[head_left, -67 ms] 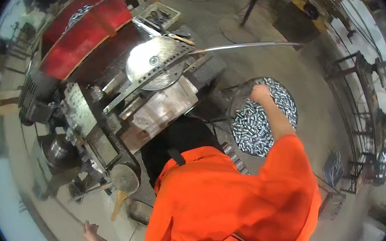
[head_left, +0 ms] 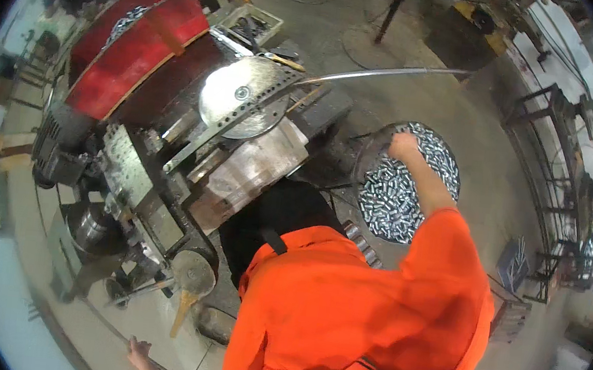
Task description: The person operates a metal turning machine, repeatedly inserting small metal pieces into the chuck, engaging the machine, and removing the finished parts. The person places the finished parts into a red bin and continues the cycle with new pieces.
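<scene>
My right hand [head_left: 404,147] reaches out to the far-left part of a round tray [head_left: 376,137] heaped with small shiny metal cylinders [head_left: 389,208]. Its fingers are drawn together, and whatever they may hold is hidden. Down at the lower left, my left hand [head_left: 139,350] is closed around a long thin rod [head_left: 106,321] that slants past it. To the left of the tray, a machine carries a round metal disc [head_left: 231,84] with a perforated flat bar [head_left: 209,131] lying across it.
A red hopper [head_left: 132,59] holding metal pieces stands at the far left. From the machine, a long metal bar [head_left: 388,73] juts out to the right above the floor. A round pan [head_left: 194,274] and an oblong tin [head_left: 213,323] sit left of my orange clothing. Racks [head_left: 548,132] line the right side.
The whole view has shifted slightly, so the machine and tray appear a little further right. Both hands keep nearly the same pose.
</scene>
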Demonstrator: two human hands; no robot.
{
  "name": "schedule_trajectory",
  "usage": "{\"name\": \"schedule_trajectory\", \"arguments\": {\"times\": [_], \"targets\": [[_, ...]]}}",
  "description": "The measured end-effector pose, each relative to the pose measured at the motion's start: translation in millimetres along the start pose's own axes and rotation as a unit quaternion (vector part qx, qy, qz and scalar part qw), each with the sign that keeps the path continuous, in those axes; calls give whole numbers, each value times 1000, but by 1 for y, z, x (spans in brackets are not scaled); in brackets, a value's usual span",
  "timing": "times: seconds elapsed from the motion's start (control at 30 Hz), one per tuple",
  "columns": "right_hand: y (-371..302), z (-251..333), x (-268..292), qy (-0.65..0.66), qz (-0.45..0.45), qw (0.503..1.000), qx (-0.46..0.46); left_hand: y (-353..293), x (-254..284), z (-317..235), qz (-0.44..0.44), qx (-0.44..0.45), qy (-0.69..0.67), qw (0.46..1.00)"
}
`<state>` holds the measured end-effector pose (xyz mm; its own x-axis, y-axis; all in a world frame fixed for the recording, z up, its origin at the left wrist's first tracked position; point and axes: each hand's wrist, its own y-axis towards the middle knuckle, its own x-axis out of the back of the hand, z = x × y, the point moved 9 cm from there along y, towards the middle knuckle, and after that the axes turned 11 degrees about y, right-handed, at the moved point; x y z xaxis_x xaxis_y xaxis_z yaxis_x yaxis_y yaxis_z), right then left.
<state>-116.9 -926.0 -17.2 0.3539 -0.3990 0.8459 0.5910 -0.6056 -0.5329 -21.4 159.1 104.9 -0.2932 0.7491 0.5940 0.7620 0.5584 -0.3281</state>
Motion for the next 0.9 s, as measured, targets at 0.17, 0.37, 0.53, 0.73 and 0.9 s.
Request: {"name": "schedule_trajectory", "arguments": {"times": [0.17,0.37,0.53,0.73,0.9], "targets": [[17,-26,-11,-11,-56,996,69,-43,-10,-37,-75,-37,14,996],[27,-25,-11,4,-26,998,63,-32,-8,-25,-47,-39,2,998],[14,-7,-7,-23,-40,992,122,-23,-3,-20,-13,-56,-21,998],[12,-8,-3,-9,-44,990,134,-38,-14,-35,-44,-47,64,996],[-37,32,36,179,-257,875,368,-144,-40,-167,-200,-272,555,760]]}}
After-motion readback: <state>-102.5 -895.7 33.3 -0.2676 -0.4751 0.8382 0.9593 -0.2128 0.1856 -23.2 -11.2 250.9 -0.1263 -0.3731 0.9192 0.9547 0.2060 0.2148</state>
